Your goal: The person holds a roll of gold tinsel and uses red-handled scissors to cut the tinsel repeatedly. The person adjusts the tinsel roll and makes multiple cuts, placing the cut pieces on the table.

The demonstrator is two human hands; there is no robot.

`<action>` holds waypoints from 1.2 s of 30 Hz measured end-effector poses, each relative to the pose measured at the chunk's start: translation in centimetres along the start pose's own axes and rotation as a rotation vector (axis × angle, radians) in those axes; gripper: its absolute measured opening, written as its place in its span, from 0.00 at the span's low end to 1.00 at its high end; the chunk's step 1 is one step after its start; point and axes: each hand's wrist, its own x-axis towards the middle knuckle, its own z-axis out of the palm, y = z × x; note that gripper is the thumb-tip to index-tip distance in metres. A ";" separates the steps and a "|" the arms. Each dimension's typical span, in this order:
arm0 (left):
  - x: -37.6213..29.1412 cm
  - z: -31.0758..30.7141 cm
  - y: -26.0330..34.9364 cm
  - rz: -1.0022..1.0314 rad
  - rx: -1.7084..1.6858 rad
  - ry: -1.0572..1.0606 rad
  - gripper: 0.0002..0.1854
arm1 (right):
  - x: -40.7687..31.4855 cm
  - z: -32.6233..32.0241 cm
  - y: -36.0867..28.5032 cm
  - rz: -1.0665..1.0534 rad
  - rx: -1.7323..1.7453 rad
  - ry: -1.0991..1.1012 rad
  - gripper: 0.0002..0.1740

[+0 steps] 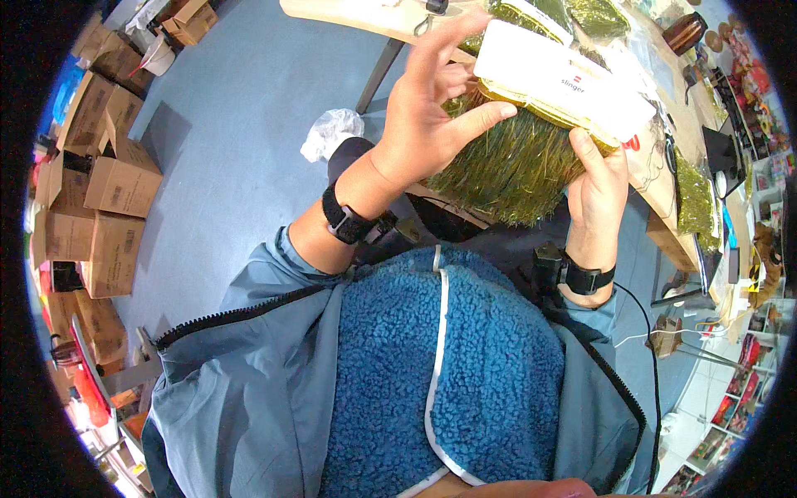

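A clear bag of green, grass-like fibres (510,165) hangs tilted over the table's near edge, with a white printed header card (554,81) along its top. My right hand (598,177) grips the header's lower right corner, the thumb on the near side. At the header's left end is my left hand (429,106), its thumb lying near the yellowish fold and its index finger raised and spread away; whether its other fingers hold the bag's edge is hard to tell. Beyond the card lie similar green bags (598,17) on the wooden table (663,193).
Another green bag (694,202) lies at the table's right side, near scissors (670,152) and a dark laptop or screen (722,152). Cardboard boxes (124,177) are stacked along the left. A crumpled clear plastic bag (333,132) rests on the floor. A black cable (650,348) runs beside my right sleeve.
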 end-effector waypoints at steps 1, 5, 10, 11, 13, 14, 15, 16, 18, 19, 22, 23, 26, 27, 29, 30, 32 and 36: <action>0.0 -0.4 0.0 0.002 0.054 -0.067 0.33 | 0.0 -0.1 0.0 0.011 0.029 -0.009 0.22; -0.1 -1.7 0.4 -0.215 0.318 -0.231 0.18 | -0.2 0.4 0.0 0.060 0.000 0.005 0.21; -0.6 -1.2 0.2 -0.318 0.333 -0.079 0.13 | 0.0 2.8 0.1 -0.207 -0.204 0.179 0.19; -0.6 -1.2 0.2 -0.347 0.340 -0.081 0.13 | 0.0 3.1 0.0 -0.408 -0.458 0.217 0.19; -0.7 -1.2 0.3 -0.424 0.343 -0.076 0.13 | -0.4 3.2 -0.8 -0.766 -0.982 0.246 0.20; -0.7 -1.1 0.2 -0.386 0.339 -0.064 0.13 | -0.5 3.2 -0.9 -0.797 -1.048 0.067 0.18; -0.7 -0.9 0.1 -0.352 0.333 -0.054 0.12 | -0.6 3.4 -0.8 -0.711 -1.059 -0.064 0.14; -0.7 -0.9 0.2 -0.346 0.327 -0.058 0.12 | -0.7 3.5 -0.7 -0.708 -1.072 -0.076 0.13; -0.8 -0.9 0.3 -0.359 0.359 -0.077 0.12 | -0.6 3.6 -0.4 -0.703 -1.100 -0.086 0.12; -0.9 -1.0 0.4 -0.370 0.378 -0.088 0.12 | -0.5 3.6 -0.4 -0.702 -1.108 -0.096 0.12; -0.8 -1.1 0.6 -0.401 0.355 -0.086 0.12 | -0.3 3.5 -0.5 -0.716 -1.139 -0.151 0.12; -0.8 -1.1 0.7 -0.403 0.349 -0.094 0.11 | -0.3 3.4 -0.6 -0.721 -1.150 -0.169 0.11; -0.6 -1.3 0.8 -0.409 0.349 -0.125 0.10 | -0.2 3.3 -0.7 -0.758 -1.199 -0.193 0.10; -0.6 -1.4 0.8 -0.410 0.362 -0.142 0.10 | -0.2 3.3 -0.6 -0.745 -1.198 -0.193 0.10; -0.6 -1.5 0.8 -0.412 0.359 -0.169 0.10 | -0.3 3.3 -0.4 -0.717 -1.195 -0.192 0.09; -0.6 -1.5 0.7 -0.410 0.343 -0.178 0.10 | -0.4 3.2 -0.3 -0.691 -1.179 -0.196 0.08; -0.8 -1.5 0.5 -0.431 0.268 -0.177 0.10 | -0.4 3.2 -0.1 -0.639 -1.142 -0.193 0.08; -1.3 -1.5 -0.4 -0.490 0.110 -0.128 0.10 | -0.2 2.9 -0.2 -0.494 -1.055 -0.217 0.10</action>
